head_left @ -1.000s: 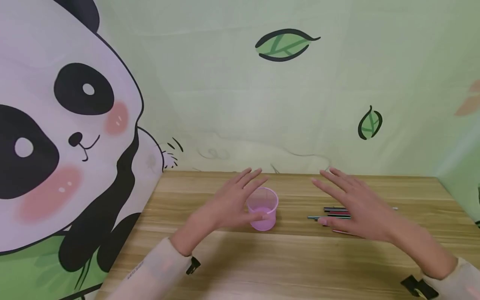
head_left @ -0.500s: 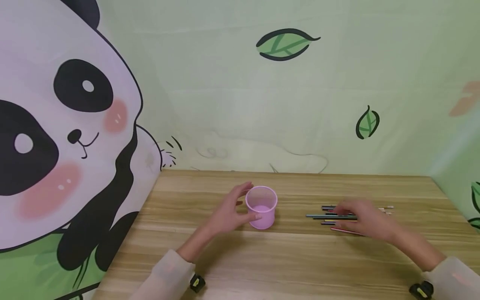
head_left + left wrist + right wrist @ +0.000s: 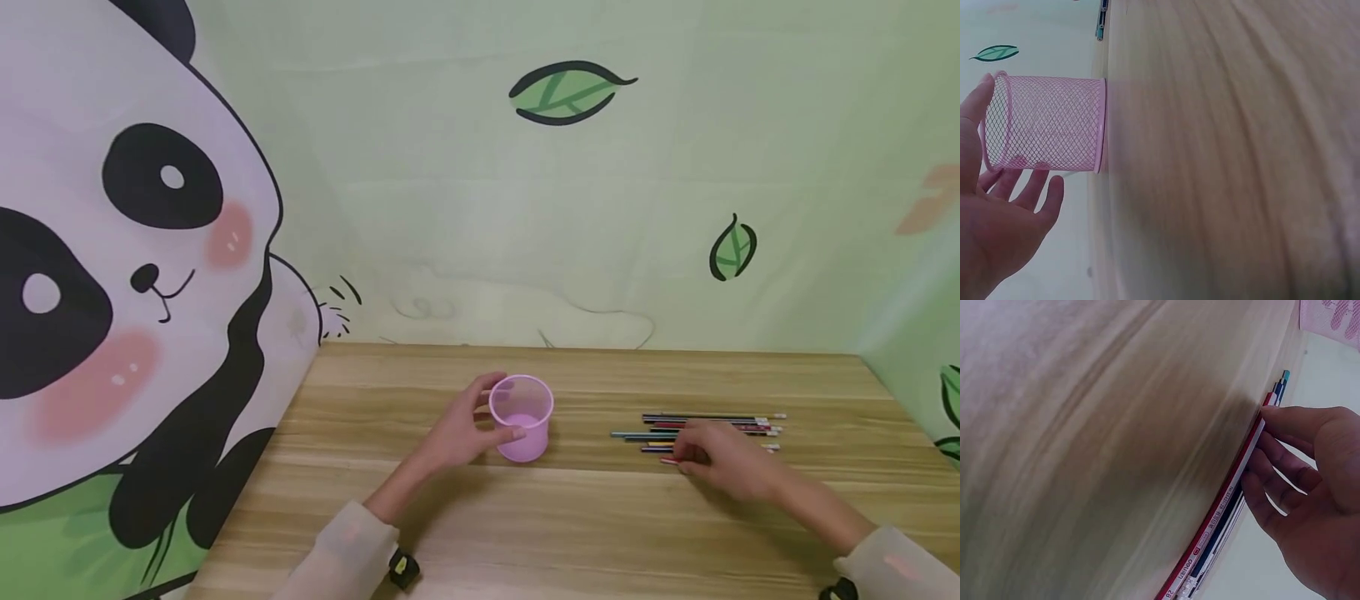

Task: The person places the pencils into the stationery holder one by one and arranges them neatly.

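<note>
A pink mesh pen holder (image 3: pixel 525 448) stands upright on the wooden table, left of the pencils. My left hand (image 3: pixel 453 433) holds it from the left, thumb across its near side and fingers round the back. In the left wrist view the thumb reaches the rim and the fingertips lie against the mesh. At the near edge of a loose row of pencils (image 3: pixel 637 437), my right hand (image 3: pixel 731 462) pinches a red-and-white pencil (image 3: pixel 1215 519) between thumb and fingers near one end. That pencil lies low beside the others, and the hand hides most of it in the head view.
The wooden tabletop (image 3: pixel 570 533) meets a pale green cloth backdrop (image 3: pixel 435 167) with leaf prints at its far edge. A large printed panda (image 3: pixel 195 333) fills the cloth on the left.
Both hands have come down from above the table. The left has closed round the pen holder; the right has lowered onto the pencils, slid to the nearest one and pinched it.
</note>
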A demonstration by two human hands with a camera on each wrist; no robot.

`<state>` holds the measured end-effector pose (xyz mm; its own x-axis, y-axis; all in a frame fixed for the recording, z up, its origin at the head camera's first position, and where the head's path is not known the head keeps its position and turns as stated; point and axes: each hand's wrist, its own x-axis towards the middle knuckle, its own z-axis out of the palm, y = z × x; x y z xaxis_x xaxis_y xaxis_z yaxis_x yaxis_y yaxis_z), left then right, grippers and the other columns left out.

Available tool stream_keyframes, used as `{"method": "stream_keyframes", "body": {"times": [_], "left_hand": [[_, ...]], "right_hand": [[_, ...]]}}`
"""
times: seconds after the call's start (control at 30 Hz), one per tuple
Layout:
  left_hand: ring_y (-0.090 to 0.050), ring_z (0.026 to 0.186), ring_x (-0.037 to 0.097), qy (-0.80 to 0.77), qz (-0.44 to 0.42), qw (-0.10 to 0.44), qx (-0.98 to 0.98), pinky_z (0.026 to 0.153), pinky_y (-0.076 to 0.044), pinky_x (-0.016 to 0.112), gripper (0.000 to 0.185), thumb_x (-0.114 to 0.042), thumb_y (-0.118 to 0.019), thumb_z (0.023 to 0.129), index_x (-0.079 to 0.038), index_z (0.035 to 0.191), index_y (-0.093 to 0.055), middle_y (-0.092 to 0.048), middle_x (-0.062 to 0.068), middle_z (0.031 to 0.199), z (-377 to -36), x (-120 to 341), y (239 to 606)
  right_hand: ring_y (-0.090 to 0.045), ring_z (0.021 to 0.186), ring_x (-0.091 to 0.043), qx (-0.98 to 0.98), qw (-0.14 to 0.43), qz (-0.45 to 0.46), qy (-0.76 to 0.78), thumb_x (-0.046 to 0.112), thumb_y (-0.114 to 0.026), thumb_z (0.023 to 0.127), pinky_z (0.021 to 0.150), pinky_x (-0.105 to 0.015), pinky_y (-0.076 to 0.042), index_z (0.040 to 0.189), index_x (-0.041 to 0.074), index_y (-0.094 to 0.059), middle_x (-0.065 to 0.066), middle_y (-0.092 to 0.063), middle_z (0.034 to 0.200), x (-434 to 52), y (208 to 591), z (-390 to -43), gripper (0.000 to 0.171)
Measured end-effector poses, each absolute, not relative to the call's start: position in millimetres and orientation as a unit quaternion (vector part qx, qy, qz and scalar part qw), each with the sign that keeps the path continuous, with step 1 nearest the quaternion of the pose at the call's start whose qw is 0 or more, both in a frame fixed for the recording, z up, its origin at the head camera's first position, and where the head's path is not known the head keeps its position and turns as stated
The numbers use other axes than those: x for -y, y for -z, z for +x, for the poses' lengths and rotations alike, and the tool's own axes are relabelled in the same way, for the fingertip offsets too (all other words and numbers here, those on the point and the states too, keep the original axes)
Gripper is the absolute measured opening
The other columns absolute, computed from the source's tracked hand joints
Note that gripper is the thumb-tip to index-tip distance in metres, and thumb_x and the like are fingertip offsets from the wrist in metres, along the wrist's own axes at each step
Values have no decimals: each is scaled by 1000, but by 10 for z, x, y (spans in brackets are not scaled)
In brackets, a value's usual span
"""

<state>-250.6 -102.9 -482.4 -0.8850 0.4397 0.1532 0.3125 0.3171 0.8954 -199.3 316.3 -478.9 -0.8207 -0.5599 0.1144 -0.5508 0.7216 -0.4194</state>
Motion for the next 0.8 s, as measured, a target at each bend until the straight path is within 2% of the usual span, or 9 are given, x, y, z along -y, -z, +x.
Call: {"method": "stream_keyframes", "body": {"times": [0.23,0.4,0.6,0.8], "left_hand": [[-57,134,38,-561,232,78,-791,108,-53,49,82,-25,-87,91,-15,158,-39,-51,12,152,-2526,1034,4880],[-57,134,42,-579,239,88,-774,110,-51,53,80,-23,-84,93,-15,157,-37,-49,16,153,-2537,1017,4925],[-57,135,39,-596,240,92,-761,112,-49,50,80,-19,-84,92,-13,156,-36,-49,15,151,-2545,999,4942],[-59,133,39,-588,237,97,-767,109,-51,47,83,-19,-85,91,-14,156,-34,-52,14,149,-2563,969,4942]], "right_hand": [[-50,73,1,-932,11,-293,212,3,-82,90,62,-25,-48,89,18,-69,14,-57,83,-3124,4801,-2008,20],[-49,72,-1,-936,1,-290,198,3,-82,87,62,-25,-46,85,20,-64,15,-54,80,-3099,4795,-2002,24],[-45,69,0,-938,-7,-290,192,6,-81,89,59,-23,-42,85,21,-59,16,-50,76,-3078,4777,-2009,27],[-49,69,1,-932,-22,-293,213,0,-76,92,58,-24,-46,96,12,-65,15,-56,79,-3029,4683,-2033,17]]}}
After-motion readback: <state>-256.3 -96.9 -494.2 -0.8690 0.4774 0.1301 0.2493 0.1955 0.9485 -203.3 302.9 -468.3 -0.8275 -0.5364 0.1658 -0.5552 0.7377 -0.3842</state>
